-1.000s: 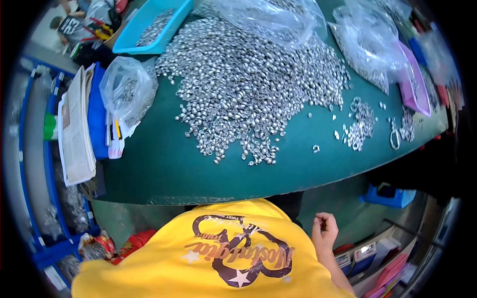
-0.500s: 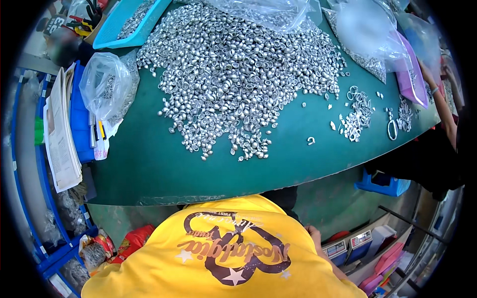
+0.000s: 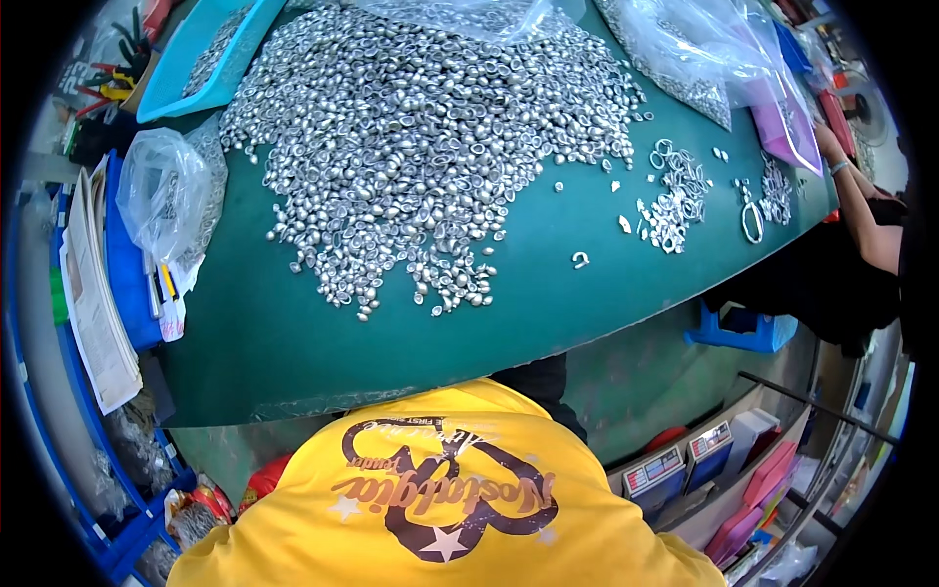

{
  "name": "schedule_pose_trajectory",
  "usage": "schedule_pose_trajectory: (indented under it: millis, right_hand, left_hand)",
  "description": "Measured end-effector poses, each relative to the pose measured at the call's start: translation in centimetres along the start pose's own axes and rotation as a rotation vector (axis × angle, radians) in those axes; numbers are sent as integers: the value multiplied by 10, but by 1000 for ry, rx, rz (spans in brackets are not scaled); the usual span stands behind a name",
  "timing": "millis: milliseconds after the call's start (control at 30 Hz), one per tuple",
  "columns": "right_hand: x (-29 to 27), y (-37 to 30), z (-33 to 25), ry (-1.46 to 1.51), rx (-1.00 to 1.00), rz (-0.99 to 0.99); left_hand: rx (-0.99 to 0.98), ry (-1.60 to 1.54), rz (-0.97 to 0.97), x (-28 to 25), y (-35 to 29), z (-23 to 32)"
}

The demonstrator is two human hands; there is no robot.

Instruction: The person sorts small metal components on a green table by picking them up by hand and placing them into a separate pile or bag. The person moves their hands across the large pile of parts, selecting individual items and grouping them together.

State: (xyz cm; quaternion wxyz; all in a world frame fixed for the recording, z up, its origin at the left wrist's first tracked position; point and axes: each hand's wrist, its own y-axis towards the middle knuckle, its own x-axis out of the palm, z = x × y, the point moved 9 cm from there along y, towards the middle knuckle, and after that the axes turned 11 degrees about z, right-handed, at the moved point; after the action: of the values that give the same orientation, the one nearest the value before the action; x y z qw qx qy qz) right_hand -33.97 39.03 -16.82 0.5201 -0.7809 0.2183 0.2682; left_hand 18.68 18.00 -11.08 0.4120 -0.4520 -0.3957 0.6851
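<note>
At the far left, folded newspapers propped against a blue box, with a clear bag of small metal bits just beyond and a light-blue tray, holding more of them, farther back. In the middle of the green table, a broad pile of silvery metal pieces, thinning toward the near edge, with a transparent plastic bag at its far side: by the look of it, the larger share still loose, smaller amounts in tray and bags. Farther right, a lone U-shaped piece, then a small cluster of ring-like bits and a second cluster near a larger ring, apparently set apart already. Beyond these, a filled bag, a purple tray and, just beside it, a co-worker's hand, grip unclear. No sign of left hand or right hand: cannot tell whether released, clenched or grasping; only a yellow shirt at the near edge. Compared with a second ago: table contents farther left and tilted in view, pile seemingly unchanged; right hand, then loosely curled beside the shirt, now out of sight; co-worker's forearm now plainly visible.
</note>
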Motion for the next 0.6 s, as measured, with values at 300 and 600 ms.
schedule_pose_trajectory:
  millis: [300, 600]
  right_hand:
    - [-12, 2, -12, 24, -1, 29]
    - [-12, 11, -10, 19, 3, 44]
  left_hand:
    - [13, 24, -5, 2, 9, 1]
    - [64, 30, -4, 15, -4, 4]
